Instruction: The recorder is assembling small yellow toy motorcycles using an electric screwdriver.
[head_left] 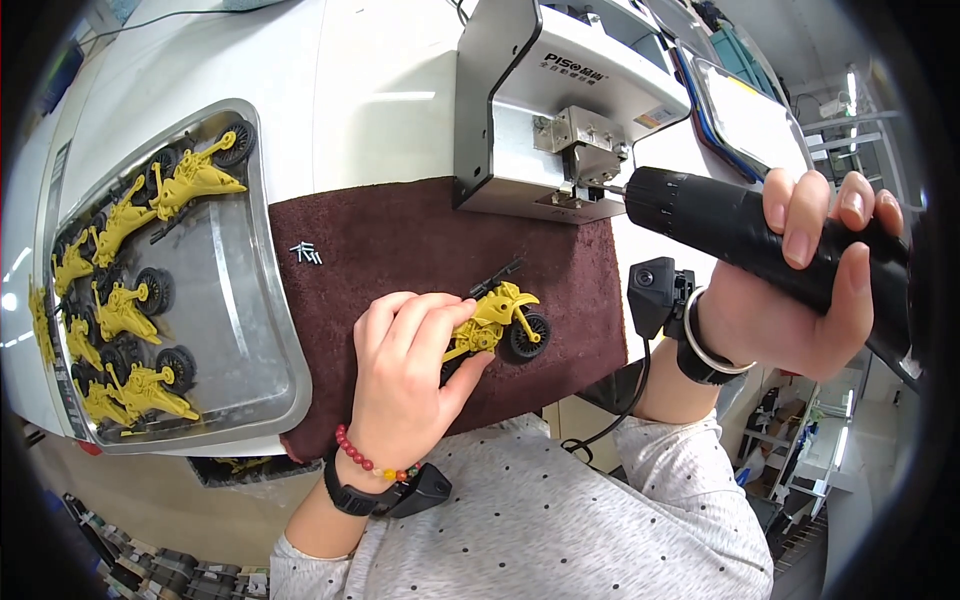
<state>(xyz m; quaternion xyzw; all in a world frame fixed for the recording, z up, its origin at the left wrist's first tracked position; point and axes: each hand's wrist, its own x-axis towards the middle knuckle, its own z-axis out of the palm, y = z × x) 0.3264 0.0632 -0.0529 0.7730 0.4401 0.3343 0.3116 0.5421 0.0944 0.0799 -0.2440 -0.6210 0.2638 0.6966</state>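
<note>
My left hand (405,350) is closed round the rear part of a yellow toy motorcycle (490,322), holding it over the dark red cloth. Its black front wheel and handlebar stick out to the right of my fingers. In my right hand (800,260) is a black electric screwdriver (715,212), gripped around its body and pointing left. The screwdriver's thin bit reaches the metal outlet at the front of a grey screw feeder (590,150). Whether a screw sits on the bit is too small to tell.
A clear plastic tray (285,380) at the left holds several yellow toy motorcycles (190,185). Several small silver screws (305,252) lie on the dark red cloth (370,230), which covers part of the white table (385,110). A black cable hangs from the device on my right wrist.
</note>
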